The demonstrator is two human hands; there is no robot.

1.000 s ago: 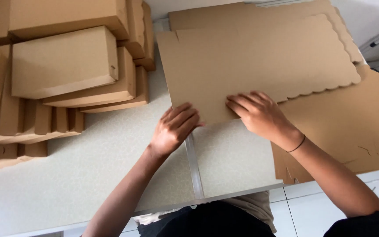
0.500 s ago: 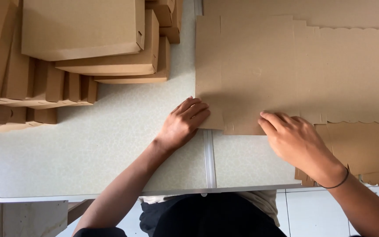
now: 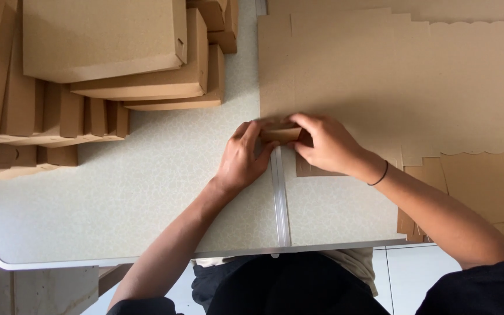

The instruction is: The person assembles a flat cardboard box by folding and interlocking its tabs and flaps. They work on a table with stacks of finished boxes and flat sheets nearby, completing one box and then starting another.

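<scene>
Between both hands [image 3: 287, 149], brown cardboard flap [image 3: 280, 135]

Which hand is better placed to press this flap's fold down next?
Probably the right hand: it lies over the cardboard sheet, fingers curled on the flap. The left hand grips only its end.

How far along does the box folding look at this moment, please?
Done: folded boxes stand stacked at the table's far left. In hand: the left hand and right hand pinch a small flap at the near edge of a flat cardboard blank. Left: that blank is otherwise unfolded, and more flat sheets lie beneath.
</scene>
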